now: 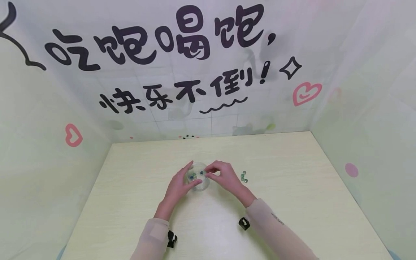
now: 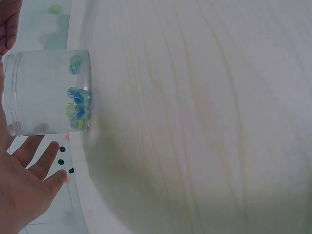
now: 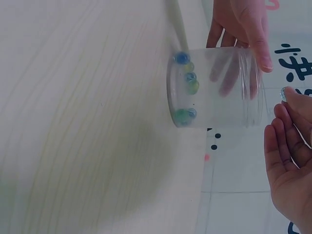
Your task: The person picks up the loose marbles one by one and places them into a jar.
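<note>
A clear, wide-mouthed jar (image 1: 203,186) stands upright on the table, with several blue, green and yellowish glass marbles (image 2: 79,97) lying on its bottom. My left hand (image 1: 177,185) holds the jar from the left, thumb on the near side and fingers round the far side. At the jar's right rim, my right hand (image 1: 225,175) pinches a marble (image 3: 283,94) between thumb and forefinger. In the right wrist view that marble is just above the jar's mouth, and the other fingers of the hand curve loosely.
To the right of the jar, several greenish marbles (image 1: 243,177) lie in a small group on the pale wooden table (image 1: 292,202). Printed fabric walls (image 1: 208,126) rise at the table's back and sides. A black wrist device (image 1: 244,223) hangs by each sleeve.
</note>
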A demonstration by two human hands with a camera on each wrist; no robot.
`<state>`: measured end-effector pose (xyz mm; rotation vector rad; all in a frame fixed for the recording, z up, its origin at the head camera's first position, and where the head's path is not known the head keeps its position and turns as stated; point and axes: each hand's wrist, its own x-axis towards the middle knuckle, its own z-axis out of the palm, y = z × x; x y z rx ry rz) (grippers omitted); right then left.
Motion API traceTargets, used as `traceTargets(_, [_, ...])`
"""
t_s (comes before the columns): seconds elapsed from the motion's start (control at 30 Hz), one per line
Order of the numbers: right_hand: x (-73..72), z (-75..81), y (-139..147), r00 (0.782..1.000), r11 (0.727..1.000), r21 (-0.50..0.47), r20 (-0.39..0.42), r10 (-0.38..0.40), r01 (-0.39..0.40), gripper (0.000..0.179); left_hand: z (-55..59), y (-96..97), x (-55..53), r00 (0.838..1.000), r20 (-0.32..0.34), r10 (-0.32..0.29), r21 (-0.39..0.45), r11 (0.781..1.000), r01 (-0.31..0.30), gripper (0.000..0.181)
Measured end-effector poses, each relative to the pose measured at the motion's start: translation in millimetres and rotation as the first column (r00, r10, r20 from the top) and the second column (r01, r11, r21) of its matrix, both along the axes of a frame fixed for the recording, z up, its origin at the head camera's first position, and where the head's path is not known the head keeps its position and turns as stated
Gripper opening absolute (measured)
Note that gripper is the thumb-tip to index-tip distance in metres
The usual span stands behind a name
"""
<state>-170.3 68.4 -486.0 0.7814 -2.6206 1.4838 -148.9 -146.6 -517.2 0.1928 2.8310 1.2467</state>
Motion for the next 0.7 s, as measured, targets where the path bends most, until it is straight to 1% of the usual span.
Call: traceTargets(0.7, [0.8, -5.2, -10.2, 1.0, 0.999, 0.041, -0.007, -0.008, 0.008, 0.017, -1.1, -0.1, 0.4, 1.0, -0.01, 0.0, -0.001, 1.0, 0.0, 0.085])
